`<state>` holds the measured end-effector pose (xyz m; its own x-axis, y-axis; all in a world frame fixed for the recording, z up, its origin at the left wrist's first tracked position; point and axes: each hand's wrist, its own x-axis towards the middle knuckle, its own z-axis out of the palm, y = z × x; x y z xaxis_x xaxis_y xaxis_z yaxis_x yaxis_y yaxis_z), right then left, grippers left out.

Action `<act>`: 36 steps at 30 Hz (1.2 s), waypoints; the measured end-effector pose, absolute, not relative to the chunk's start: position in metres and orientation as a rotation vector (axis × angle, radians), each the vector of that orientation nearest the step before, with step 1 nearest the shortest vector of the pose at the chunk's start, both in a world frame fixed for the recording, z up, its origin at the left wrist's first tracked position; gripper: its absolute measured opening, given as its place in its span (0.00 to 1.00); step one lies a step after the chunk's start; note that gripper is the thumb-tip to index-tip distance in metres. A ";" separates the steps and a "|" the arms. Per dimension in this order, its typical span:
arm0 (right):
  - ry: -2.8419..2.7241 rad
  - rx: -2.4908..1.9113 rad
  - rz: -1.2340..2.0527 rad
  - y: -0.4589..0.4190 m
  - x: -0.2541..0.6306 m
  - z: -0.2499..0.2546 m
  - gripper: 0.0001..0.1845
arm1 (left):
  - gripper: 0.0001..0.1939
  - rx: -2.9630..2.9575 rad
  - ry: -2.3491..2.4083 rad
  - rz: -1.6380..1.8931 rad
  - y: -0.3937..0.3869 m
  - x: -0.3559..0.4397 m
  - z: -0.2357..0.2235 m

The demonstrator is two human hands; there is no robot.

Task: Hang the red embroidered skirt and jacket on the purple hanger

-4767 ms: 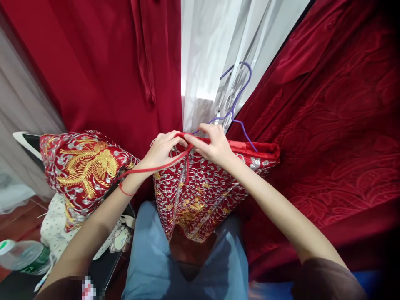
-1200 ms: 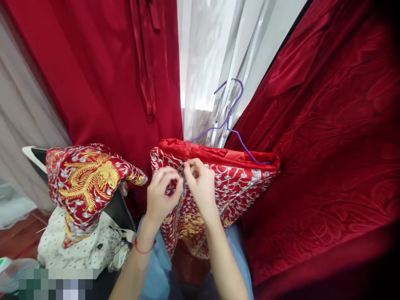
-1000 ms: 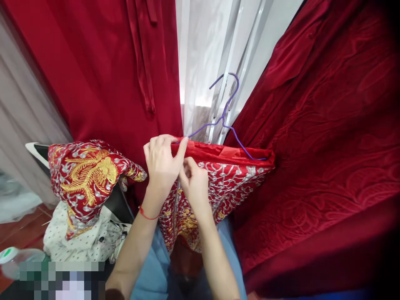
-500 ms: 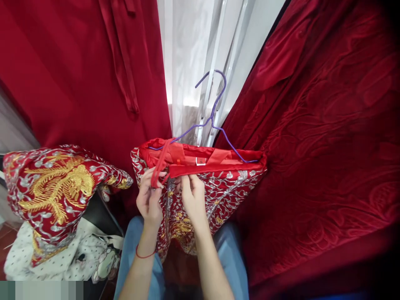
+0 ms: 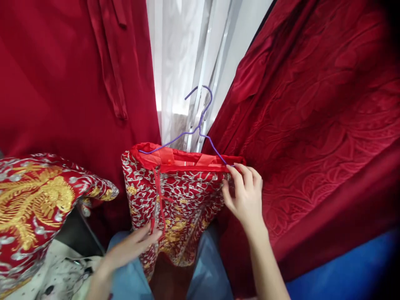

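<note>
A red garment (image 5: 181,196) embroidered in silver and gold hangs folded over a purple wire hanger (image 5: 200,125) in front of me. A thin red tie cord (image 5: 159,196) dangles down its front. My left hand (image 5: 134,246) is low at the garment's lower left, fingers loosely pinching the cord's end. My right hand (image 5: 245,196) grips the garment's upper right corner at the waistband, by the hanger's right end.
Red curtains (image 5: 62,83) hang on the left and a dark red patterned drape (image 5: 312,125) on the right, with white sheer curtain (image 5: 184,62) between. A second embroidered red piece (image 5: 40,200) lies at left over a white dotted cloth (image 5: 53,275). My blue trousers (image 5: 206,271) are below.
Both hands left the waistband's middle. My left hand dropped down along the cord to its end; my right hand moved right to the garment's corner. The view shifted left.
</note>
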<state>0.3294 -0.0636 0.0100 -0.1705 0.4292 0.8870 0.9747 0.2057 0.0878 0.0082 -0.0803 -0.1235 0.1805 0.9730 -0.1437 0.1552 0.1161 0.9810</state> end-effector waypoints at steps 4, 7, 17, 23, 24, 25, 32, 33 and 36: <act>-2.001 -1.501 -1.146 -0.052 0.373 0.031 0.19 | 0.15 1.801 1.107 1.073 -0.059 -0.017 -0.031; -2.229 -1.395 -1.141 -0.043 0.395 0.045 0.13 | 0.23 1.844 1.531 1.760 -0.012 -0.003 0.030; -2.467 -0.919 -0.680 -0.034 0.402 0.068 0.28 | 0.25 2.155 2.265 1.027 0.038 -0.013 0.060; -2.537 -1.014 -0.689 -0.022 0.377 0.090 0.30 | 0.24 2.110 2.347 1.036 0.032 -0.032 0.076; -2.513 -1.017 -0.721 -0.018 0.375 0.093 0.28 | 0.23 2.084 2.295 1.030 0.032 -0.034 0.078; -2.474 -1.021 -0.752 -0.015 0.374 0.096 0.27 | 0.22 2.056 2.229 1.032 0.032 -0.035 0.079; -2.172 -1.252 -0.957 -0.007 0.371 0.082 0.15 | 0.19 1.992 2.076 1.365 0.023 -0.012 0.052; -2.102 -1.286 -0.971 -0.011 0.368 0.076 0.13 | 0.19 2.002 2.018 1.389 0.022 -0.008 0.047; -1.932 -1.293 -0.961 -0.028 0.345 0.052 0.11 | 0.19 1.990 1.737 1.495 0.024 -0.007 0.032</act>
